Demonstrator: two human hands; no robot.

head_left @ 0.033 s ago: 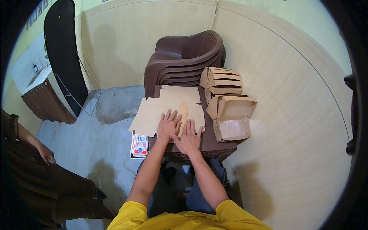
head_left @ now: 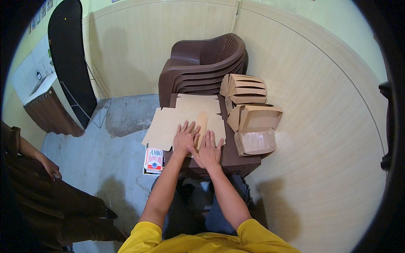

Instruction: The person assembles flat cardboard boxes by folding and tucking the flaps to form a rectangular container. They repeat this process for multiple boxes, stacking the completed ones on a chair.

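Observation:
Flat tan cardboard blanks (head_left: 162,124) with notched edges lie on a dark brown table (head_left: 236,161). My left hand (head_left: 185,138) rests on the cardboard, palm down with its fingers spread. Close beside it, my right hand (head_left: 207,152) also lies flat, fingers stretched forward and the thumb reaching toward the left hand. A narrow, round-ended cardboard flap (head_left: 202,120) runs up from between the two hands. The hands cover the near part of the sheet, and nothing is gripped in either one.
Formed cardboard boxes stand at the right: an open one (head_left: 257,120) and several nested ones (head_left: 244,88). Behind the table are stacked brown plastic chairs (head_left: 202,63). A small white-and-red box (head_left: 154,159) sits at the table's left. Another person (head_left: 46,189) stands at far left, near a black board (head_left: 69,63).

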